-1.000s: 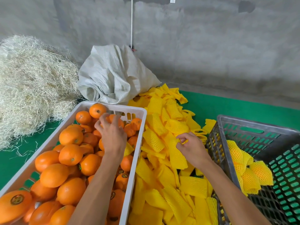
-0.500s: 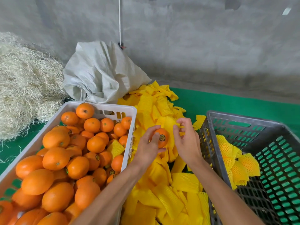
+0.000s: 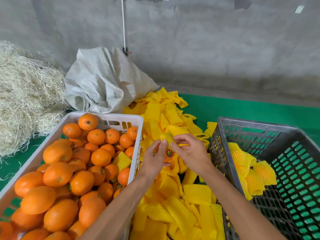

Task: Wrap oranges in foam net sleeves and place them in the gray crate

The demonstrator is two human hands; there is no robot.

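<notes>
The white plastic crate [image 3: 110, 118] at left is heaped with loose oranges [image 3: 58, 174]; the gray slatted crate [image 3: 259, 124] at right holds a few wrapped ones [image 3: 249, 167]. Between them, over the pile of yellow foam net sleeves [image 3: 173, 205] on green matting [image 3: 242, 108], the left hand [image 3: 154, 160] grips a stickered orange [image 3: 168, 155] while the right hand [image 3: 190, 153] pinches a yellow foam sleeve [image 3: 168, 136]. Far off: sack [image 3: 103, 80], straw [image 3: 26, 94], concrete wall [image 3: 207, 40].

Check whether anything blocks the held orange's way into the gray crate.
Nothing visible blocks it. The orange sits in the left hand beside the gray crate, whose near wall it must clear. The foam net sleeve is not yet on.
</notes>
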